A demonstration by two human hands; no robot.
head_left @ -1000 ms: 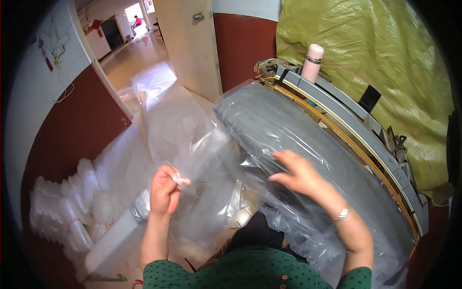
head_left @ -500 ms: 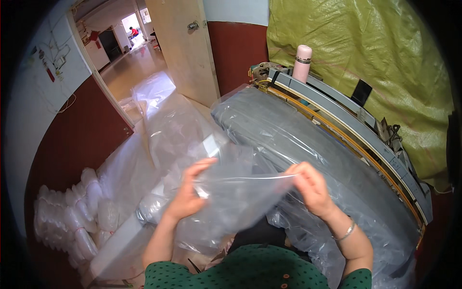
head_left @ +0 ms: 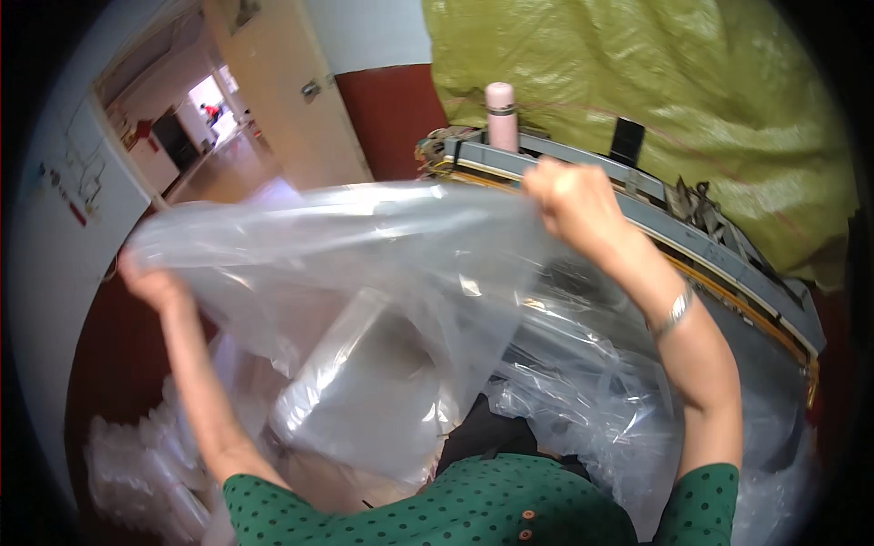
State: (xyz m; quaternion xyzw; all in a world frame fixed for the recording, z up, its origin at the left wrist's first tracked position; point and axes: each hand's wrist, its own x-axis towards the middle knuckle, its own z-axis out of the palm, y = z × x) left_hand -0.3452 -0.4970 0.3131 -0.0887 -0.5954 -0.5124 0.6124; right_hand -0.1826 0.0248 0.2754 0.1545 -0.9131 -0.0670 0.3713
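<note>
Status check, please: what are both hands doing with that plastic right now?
Left hand and right hand grip clear plastic bag, raised and spread wide. Pink bottle behind, clear of it.

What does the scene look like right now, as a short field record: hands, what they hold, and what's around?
left hand: raised, gripping one end of the clear plastic bag
right hand: raised, fist closed on the bag's other end
bag state: stretched wide between both hands
behind: long grey machine with yellow trim, pink cylindrical bottle standing on it
backdrop: yellow-green woven tarp
below: heaped clear plastic film

packing workshop: sealing machine (head_left: 637, 209), stacked plastic bags (head_left: 137, 455).
</note>
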